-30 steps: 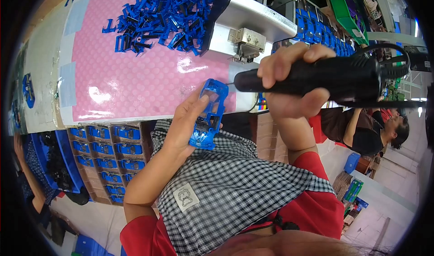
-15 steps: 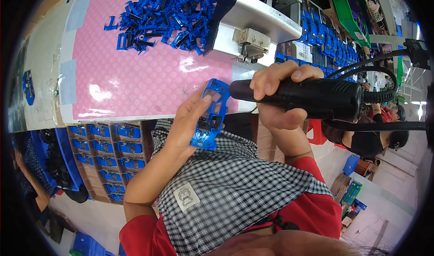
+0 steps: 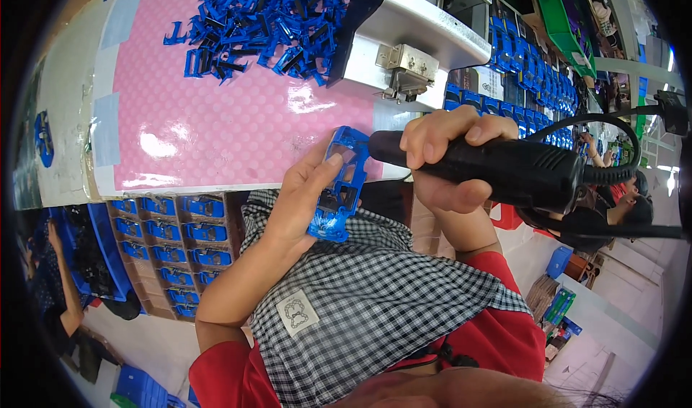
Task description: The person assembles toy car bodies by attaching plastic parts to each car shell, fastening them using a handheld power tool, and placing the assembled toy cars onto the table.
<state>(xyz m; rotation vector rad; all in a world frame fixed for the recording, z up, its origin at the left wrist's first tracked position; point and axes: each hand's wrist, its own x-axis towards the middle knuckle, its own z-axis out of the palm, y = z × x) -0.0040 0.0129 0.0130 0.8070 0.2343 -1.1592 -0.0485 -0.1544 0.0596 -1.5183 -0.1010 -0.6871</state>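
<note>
Just left of centre, I see the left hand [image 3: 299, 188] pinching the blue housing [image 3: 349, 190], probably steadying it for the black handheld tool [image 3: 530, 171] that the right hand [image 3: 450, 135] grips around its barrel

The mat [image 3: 216, 134] lay on the table [image 3: 68, 76]. The pile [image 3: 267, 33] was located on the far part of the mat; the machine [image 3: 447, 29] stood directly to its right. Rows of units [image 3: 530, 65] lay right of the machine, with a crate [image 3: 566, 33] behind them. A loose part [image 3: 44, 139] lay on the table, left of the mat. The frame [image 3: 344, 194] was in the left hand [image 3: 297, 192], at the table's near edge. The driver [image 3: 522, 170] was in the right hand [image 3: 438, 135], its tip just beside the frame's far end. The tray [image 3: 150, 285] was left of the left forearm, before the table; the bin [image 3: 112, 249] was left of the tray.
</note>
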